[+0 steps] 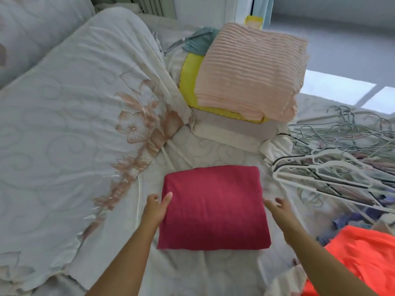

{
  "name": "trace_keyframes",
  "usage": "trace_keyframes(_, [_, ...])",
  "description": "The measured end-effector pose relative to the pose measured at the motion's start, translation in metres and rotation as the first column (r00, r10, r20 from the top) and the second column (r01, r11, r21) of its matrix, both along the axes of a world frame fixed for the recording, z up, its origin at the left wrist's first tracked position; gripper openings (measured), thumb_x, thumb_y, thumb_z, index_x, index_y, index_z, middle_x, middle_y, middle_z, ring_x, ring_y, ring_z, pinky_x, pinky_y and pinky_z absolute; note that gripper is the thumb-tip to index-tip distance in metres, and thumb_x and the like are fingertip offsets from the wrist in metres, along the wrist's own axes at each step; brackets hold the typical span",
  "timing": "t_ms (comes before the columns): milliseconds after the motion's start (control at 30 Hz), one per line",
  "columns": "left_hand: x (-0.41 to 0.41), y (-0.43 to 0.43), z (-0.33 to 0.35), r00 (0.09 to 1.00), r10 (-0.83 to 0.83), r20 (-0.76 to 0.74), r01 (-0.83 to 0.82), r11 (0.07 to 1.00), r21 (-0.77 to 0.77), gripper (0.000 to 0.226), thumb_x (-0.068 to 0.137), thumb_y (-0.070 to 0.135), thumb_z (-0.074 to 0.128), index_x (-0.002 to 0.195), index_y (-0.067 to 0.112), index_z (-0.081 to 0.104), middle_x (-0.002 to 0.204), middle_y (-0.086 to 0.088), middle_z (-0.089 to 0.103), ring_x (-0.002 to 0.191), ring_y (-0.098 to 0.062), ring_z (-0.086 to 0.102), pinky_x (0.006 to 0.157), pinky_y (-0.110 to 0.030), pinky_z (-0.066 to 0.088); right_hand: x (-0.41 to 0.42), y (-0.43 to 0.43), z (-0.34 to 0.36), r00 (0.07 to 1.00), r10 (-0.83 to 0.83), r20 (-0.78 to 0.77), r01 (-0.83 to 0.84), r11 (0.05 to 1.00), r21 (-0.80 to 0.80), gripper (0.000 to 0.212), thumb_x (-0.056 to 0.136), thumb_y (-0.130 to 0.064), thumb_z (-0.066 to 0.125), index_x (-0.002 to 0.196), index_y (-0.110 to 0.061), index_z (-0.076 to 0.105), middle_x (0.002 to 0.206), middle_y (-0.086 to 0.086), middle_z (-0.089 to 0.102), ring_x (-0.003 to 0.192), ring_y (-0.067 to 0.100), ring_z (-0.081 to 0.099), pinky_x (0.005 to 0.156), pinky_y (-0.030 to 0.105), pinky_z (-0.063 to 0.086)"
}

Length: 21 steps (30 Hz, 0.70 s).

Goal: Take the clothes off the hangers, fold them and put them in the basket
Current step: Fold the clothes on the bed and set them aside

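Note:
A folded dark pink garment (213, 207) lies flat on the bed in front of me. My left hand (156, 207) holds its left edge, thumb on top and fingers at the side. My right hand (277, 207) hovers just off its right edge, fingers loosely spread and blurred, holding nothing. Beyond it stands a yellow basket (188, 88) with a folded ribbed peach garment (250, 71) piled on top. A heap of bare hangers (333, 159) lies at the right. A bright orange garment (361, 259) lies at the lower right.
A white quilt with pink flower embroidery (70, 124) is bunched over the left of the bed. A teal cloth (198, 41) sits behind the basket. A folded white and grey cloth (233, 133) lies under the basket's front. Purple fabric (350, 218) shows under the hangers.

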State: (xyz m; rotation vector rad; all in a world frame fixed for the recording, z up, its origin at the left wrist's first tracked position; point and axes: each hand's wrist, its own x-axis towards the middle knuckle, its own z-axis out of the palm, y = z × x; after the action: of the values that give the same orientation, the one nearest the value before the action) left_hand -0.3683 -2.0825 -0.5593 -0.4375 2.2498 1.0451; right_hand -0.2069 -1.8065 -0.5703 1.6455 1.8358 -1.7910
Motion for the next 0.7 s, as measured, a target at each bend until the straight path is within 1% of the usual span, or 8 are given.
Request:
trace_keyframes(100, [0.046,-0.016,-0.04,0.989,0.051,0.138,-0.054,0.998,0.02,0.101,0.063,0.06,0.074,0.133,-0.003,0.039,0.13,-0.02,0.052,0.116,-0.031,0.054,0.101,-0.039,0.043,0.027,-0.029,-0.038,0.992,-0.074,0.1,0.081,0.994,-0.068,0.068,0.086,-0.033,0.065,0.136,0.002,0.035,0.131,0.022,0.049,0.111,0.03,0.052,0.086,0.035,0.044])
trace_keyframes(233, [0.057,-0.023,-0.066,0.982,0.117,0.145,-0.108,0.992,-0.064,0.111,0.051,0.057,0.084,0.132,-0.004,0.038,0.129,-0.022,0.051,0.115,-0.036,0.053,0.099,-0.045,0.045,0.033,-0.045,-0.064,0.991,-0.111,0.074,0.123,0.972,-0.2,0.065,0.072,-0.042,0.077,0.113,0.004,0.057,0.1,0.015,0.065,0.08,0.023,0.062,0.054,0.024,0.046])
trace_keyframes(333, [0.052,-0.021,-0.068,0.967,0.155,0.203,-0.155,0.988,-0.016,0.135,0.023,0.071,0.078,0.13,-0.002,0.043,0.124,-0.02,0.056,0.106,-0.034,0.058,0.093,-0.045,0.05,0.024,-0.041,-0.067,0.986,-0.139,0.092,0.154,0.97,-0.186,0.052,0.079,-0.035,0.072,0.107,0.007,0.06,0.097,0.018,0.068,0.085,0.03,0.066,0.066,0.032,0.053])
trace_keyframes(433, [0.048,-0.015,-0.051,0.924,0.141,0.355,-0.189,0.977,0.103,0.105,0.046,0.056,0.084,0.127,-0.002,0.049,0.112,-0.017,0.063,0.097,-0.03,0.061,0.089,-0.041,0.051,0.019,-0.038,-0.054,0.989,-0.115,0.094,0.139,0.942,-0.305,0.034,0.081,-0.033,0.071,0.088,-0.001,0.061,0.087,0.014,0.067,0.08,0.027,0.064,0.061,0.031,0.05])
trace_keyframes(500, [0.046,-0.012,-0.047,0.891,0.135,0.435,-0.23,0.958,0.174,0.072,0.068,0.04,0.08,0.123,0.001,0.053,0.102,-0.016,0.066,0.094,-0.032,0.063,0.085,-0.042,0.052,0.018,-0.037,-0.044,0.991,-0.095,0.095,0.126,0.901,-0.415,0.029,0.081,-0.031,0.071,0.088,-0.005,0.06,0.091,0.013,0.067,0.082,0.026,0.063,0.059,0.03,0.047])
trace_keyframes(567, [0.042,-0.011,-0.037,0.876,0.16,0.455,-0.301,0.919,0.256,0.05,0.075,0.03,0.074,0.114,0.006,0.055,0.099,-0.019,0.067,0.091,-0.034,0.065,0.077,-0.041,0.053,0.018,-0.037,-0.035,0.99,-0.107,0.092,0.138,0.875,-0.464,0.026,0.08,-0.026,0.072,0.089,-0.006,0.059,0.095,0.014,0.066,0.087,0.029,0.062,0.066,0.035,0.051])
trace_keyframes(633, [0.038,-0.011,-0.023,0.877,0.194,0.44,-0.355,0.879,0.32,0.037,0.079,0.024,0.07,0.109,0.008,0.055,0.099,-0.02,0.067,0.09,-0.034,0.064,0.075,-0.039,0.052,0.023,-0.037,-0.025,0.984,-0.153,0.087,0.176,0.859,-0.481,0.026,0.079,-0.023,0.073,0.092,-0.004,0.06,0.098,0.017,0.067,0.093,0.033,0.062,0.077,0.041,0.052])
trace_keyframes(700, [0.037,-0.013,-0.01,0.878,0.197,0.436,-0.369,0.859,0.356,0.036,0.081,0.021,0.068,0.111,0.007,0.055,0.104,-0.022,0.066,0.094,-0.035,0.064,0.079,-0.041,0.051,0.032,-0.039,-0.015,0.977,-0.204,0.068,0.21,0.84,-0.5,0.028,0.078,-0.019,0.073,0.098,-0.004,0.062,0.1,0.018,0.068,0.095,0.034,0.063,0.078,0.041,0.053])
